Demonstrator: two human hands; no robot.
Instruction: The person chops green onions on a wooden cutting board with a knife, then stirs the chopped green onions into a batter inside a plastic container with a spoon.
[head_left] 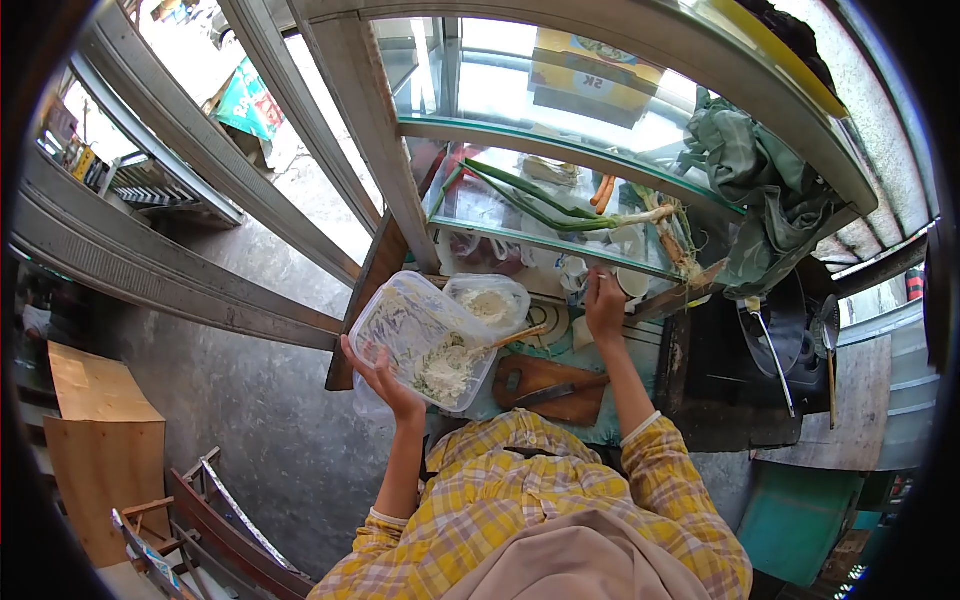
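Note:
My left hand (388, 388) grips the left side of a clear plastic container (383, 318), which is tilted. White flour mixed with green bits (445, 370) lies at its lower end, with a wooden spoon (515, 338) resting in it. Behind it stands a smaller clear tub (515, 297) of white flour. My right hand (604, 308) reaches in under the glass shelf, fingers closed together, beside a white cup (634, 283); what they hold is hidden. Nearer to me, a knife (556, 391) lies on a wooden cutting board (540, 372).
Spring onions (540, 208) and carrots (603, 192) lie on the glass shelf of the display case. At the right, a black wok (772, 325) sits on the stove, with a skimmer (829, 330) beside it. A green cloth (745, 150) hangs from the case's right side.

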